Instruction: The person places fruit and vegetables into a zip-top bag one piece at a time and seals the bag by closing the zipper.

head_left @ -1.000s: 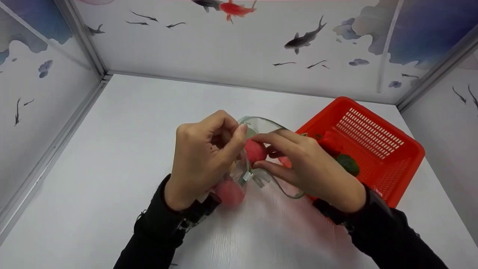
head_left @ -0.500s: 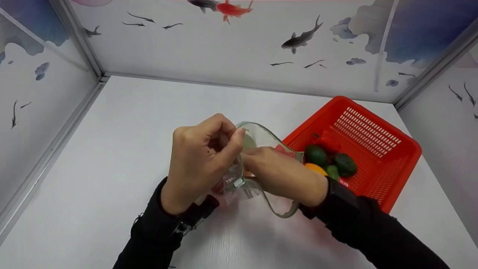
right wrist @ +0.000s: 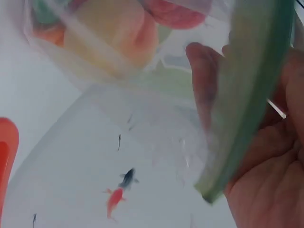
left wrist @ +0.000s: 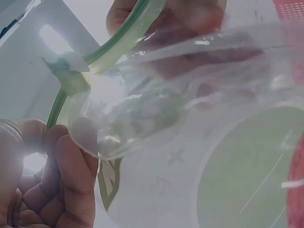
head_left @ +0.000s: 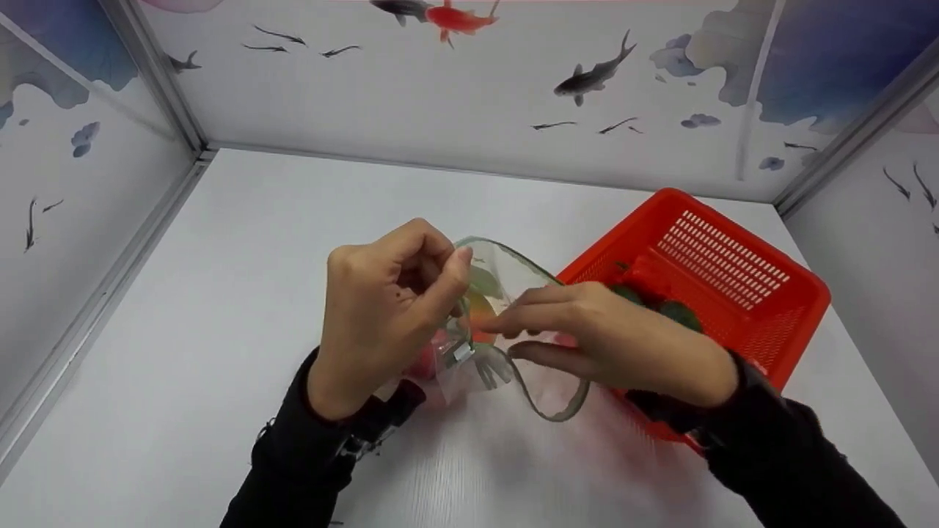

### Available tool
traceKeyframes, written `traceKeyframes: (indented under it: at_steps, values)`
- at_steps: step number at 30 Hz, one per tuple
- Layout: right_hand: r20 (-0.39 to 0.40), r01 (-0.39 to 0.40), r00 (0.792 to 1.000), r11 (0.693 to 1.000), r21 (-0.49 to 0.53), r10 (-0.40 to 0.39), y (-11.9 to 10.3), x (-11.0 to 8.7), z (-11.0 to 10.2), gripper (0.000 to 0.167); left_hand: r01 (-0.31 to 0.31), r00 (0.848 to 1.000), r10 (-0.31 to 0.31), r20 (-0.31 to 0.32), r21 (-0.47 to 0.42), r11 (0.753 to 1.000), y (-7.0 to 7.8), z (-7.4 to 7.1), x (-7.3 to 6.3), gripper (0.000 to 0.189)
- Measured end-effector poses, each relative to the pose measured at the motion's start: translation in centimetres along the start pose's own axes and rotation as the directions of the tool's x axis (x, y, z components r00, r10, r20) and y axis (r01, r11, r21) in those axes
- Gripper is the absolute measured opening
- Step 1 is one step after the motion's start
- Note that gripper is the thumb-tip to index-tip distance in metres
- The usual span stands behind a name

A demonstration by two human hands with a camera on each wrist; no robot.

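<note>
My left hand [head_left: 389,312] pinches the green-edged rim of a clear zip bag [head_left: 517,268] between thumb and curled index finger. Through the plastic show a yellow-and-red peach [right wrist: 107,35], a reddish-pink round piece [right wrist: 178,12] and something green, partly blurred. My right hand [head_left: 616,334] reaches into the bag's mouth, fingers loosely extended and nothing seen between them. In the right wrist view the green rim [right wrist: 256,95] crosses in front of that palm. A white zip slider [head_left: 463,353] sits on the edge near my left hand.
A red plastic basket [head_left: 816,293] stands on the white table [head_left: 242,293] to the right, partly behind my right arm. Inside it are a red pepper [head_left: 645,276] and a dark green avocado [head_left: 681,314]. Printed panels [head_left: 411,95] wall the table at the back and sides.
My right hand brought a reddish-pink ball-like piece to the bag's mouth, pushed deep inside, then drew back to the right without it. My left hand keeps its pinch, shifting slightly left.
</note>
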State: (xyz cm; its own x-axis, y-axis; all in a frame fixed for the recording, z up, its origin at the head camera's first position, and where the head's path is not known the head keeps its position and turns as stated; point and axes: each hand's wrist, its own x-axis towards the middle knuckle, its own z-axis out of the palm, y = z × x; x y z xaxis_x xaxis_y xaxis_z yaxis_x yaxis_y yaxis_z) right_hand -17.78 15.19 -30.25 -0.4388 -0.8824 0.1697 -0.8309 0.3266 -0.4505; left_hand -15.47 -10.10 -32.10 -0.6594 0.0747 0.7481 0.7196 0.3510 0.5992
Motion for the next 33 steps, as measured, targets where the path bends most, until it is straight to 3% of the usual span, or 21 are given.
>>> traceKeyframes:
  at_steps: [5,8,10,11,14,17,18,22,26,33]
  values:
    - [-0.115,-0.010,0.993,0.980,0.198,0.033,1.9,-3.4,-3.5,0.033,-0.002,1.000,0.002,0.000,0.017,1.000,0.0,0.1,0.0,0.018]
    - [-0.230,-0.085,0.965,0.979,0.186,0.127,3.8,-5.2,-5.3,0.031,-0.002,1.000,0.002,0.002,0.017,1.000,0.0,0.1,0.0,0.018]
    - [-0.302,-0.209,0.925,0.972,0.108,0.233,5.5,-6.1,-6.3,0.025,-0.003,1.000,0.003,0.007,0.015,1.000,0.0,0.1,0.0,0.018]
    - [-0.328,-0.297,0.895,0.953,0.065,0.302,6.5,-6.6,-6.7,0.019,-0.003,1.000,0.003,0.011,0.013,1.000,0.0,0.2,0.0,0.018]
    - [-0.340,-0.543,0.798,0.838,-0.046,0.498,9.9,-7.7,-7.6,0.019,-0.005,1.000,0.004,0.020,0.010,1.000,0.0,0.2,0.0,0.017]
    - [-0.226,-0.689,0.718,0.718,-0.100,0.658,13.4,-8.6,-7.6,0.043,-0.009,1.000,0.009,0.027,0.004,1.000,0.1,0.3,0.0,0.017]
    - [-0.175,-0.715,0.697,0.690,-0.112,0.695,14.4,-8.8,-7.4,0.051,-0.012,0.999,0.012,0.030,0.001,1.000,0.1,0.3,0.0,0.017]
    - [0.002,-0.757,0.641,0.633,-0.161,0.767,17.4,-9.0,-5.8,0.072,-0.017,0.999,0.017,0.034,-0.005,1.000,0.0,0.3,0.0,0.017]
    - [0.082,-0.758,0.624,0.627,-0.181,0.777,19.0,-8.8,-4.3,0.071,-0.020,0.999,0.020,0.035,-0.001,1.000,0.0,0.3,-0.1,0.018]
    - [0.069,-0.744,0.638,0.637,-0.200,0.767,20.5,-8.8,-2.7,0.056,-0.026,0.999,0.026,0.032,0.019,0.999,-0.2,0.3,-0.1,0.018]
